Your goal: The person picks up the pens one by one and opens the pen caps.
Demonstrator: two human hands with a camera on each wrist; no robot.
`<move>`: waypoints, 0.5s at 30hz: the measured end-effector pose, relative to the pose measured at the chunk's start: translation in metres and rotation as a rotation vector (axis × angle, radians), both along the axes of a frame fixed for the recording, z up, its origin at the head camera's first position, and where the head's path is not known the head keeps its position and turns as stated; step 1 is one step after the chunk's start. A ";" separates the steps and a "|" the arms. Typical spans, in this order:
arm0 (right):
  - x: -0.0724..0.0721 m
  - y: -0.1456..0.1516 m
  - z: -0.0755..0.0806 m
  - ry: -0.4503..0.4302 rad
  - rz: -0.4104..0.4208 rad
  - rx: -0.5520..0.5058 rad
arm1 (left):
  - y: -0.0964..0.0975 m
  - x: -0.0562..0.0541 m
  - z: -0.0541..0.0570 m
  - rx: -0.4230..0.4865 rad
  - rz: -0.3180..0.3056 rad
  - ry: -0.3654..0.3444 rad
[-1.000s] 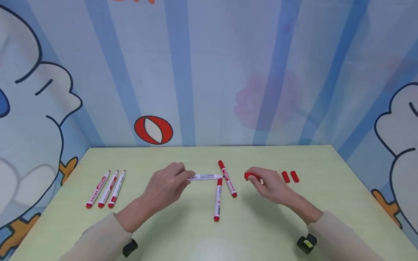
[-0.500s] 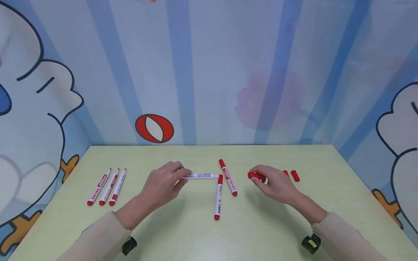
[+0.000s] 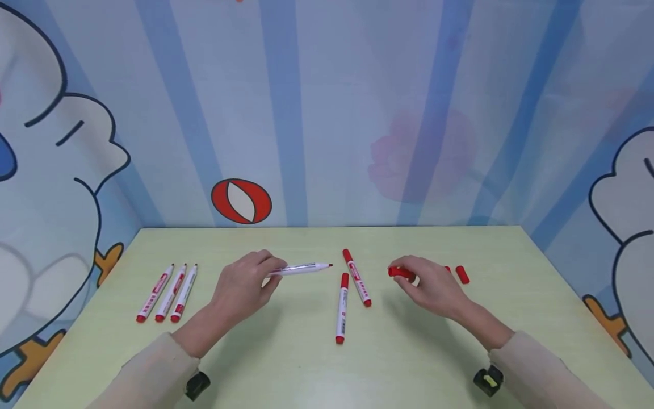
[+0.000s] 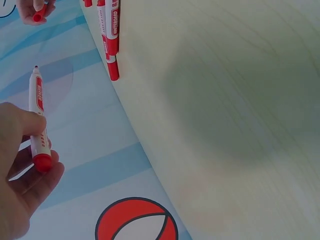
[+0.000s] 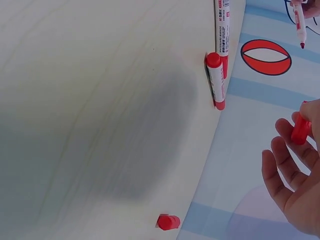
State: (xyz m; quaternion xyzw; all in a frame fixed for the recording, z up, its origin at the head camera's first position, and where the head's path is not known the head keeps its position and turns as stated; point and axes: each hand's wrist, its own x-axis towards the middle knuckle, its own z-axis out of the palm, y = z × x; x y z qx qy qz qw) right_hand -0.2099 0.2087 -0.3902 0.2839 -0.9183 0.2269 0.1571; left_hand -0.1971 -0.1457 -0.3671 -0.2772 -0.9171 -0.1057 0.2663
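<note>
My left hand [image 3: 248,278] pinches an uncapped whiteboard marker [image 3: 301,268] between thumb and fingers, its dark tip pointing right. The left wrist view shows the red end of that marker [image 4: 39,115] against the fingers. My right hand [image 3: 428,286] holds a red cap [image 3: 401,273] between thumb and index finger, its other fingers spread loosely in the right wrist view. Both hands are above the table. Between them lie two capped markers, one slanted [image 3: 357,278] and one nearer me [image 3: 342,308].
Three uncapped markers [image 3: 162,292] lie side by side at the left of the table [image 3: 286,363]. Loose red caps [image 3: 462,275] lie beyond the right hand, partly hidden by it. A patterned backdrop [image 3: 332,113] rises behind the table's far edge.
My left hand has drawn the marker leftward, away from the capped markers, baring its tip to view. My right hand has shifted slightly right with the red cap, then stayed nearly still.
</note>
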 end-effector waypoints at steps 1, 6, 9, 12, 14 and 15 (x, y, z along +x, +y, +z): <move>0.000 0.000 0.000 0.005 -0.004 0.003 | -0.001 -0.001 0.000 -0.001 0.012 -0.002; -0.001 0.001 0.003 0.012 -0.014 0.018 | -0.007 -0.003 0.000 -0.005 0.074 -0.046; -0.001 0.002 0.004 0.012 -0.021 0.030 | -0.011 -0.004 0.001 -0.009 0.106 -0.081; -0.001 0.002 0.004 0.012 -0.031 0.029 | -0.014 -0.005 0.000 -0.019 0.149 -0.122; -0.001 0.003 0.004 0.011 -0.032 0.025 | -0.015 -0.005 -0.001 -0.025 0.183 -0.157; -0.001 0.003 0.003 0.010 -0.034 0.025 | -0.016 -0.006 -0.001 -0.028 0.198 -0.175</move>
